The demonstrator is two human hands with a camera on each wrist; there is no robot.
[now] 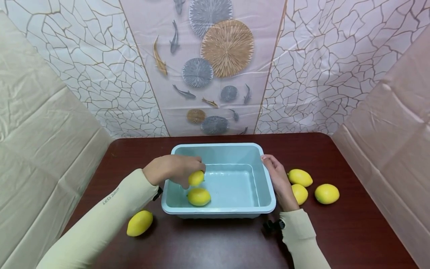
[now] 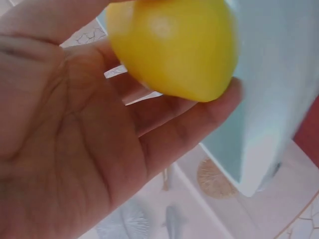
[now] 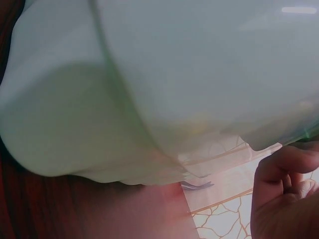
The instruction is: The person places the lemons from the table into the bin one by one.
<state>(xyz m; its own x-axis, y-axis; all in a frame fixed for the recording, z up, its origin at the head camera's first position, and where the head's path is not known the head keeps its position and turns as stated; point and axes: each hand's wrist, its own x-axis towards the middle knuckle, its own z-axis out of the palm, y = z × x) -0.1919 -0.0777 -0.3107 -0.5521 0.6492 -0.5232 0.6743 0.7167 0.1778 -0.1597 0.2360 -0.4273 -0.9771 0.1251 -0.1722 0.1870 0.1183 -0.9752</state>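
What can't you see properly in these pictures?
- Head view: the left hand covers the top of the lemon it holds over the tub.
- Head view: the right hand hides part of one table lemon.
- Right wrist view: the tub's blurred wall fills the frame, hiding everything inside it.
- Left wrist view: the frame's top edge cuts off the held lemon.

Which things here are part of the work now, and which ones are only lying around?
In use: left hand holding a lemon; basin, steadied by right hand; lemon inside.
Lying about: four lemons on the table, three right, one left.
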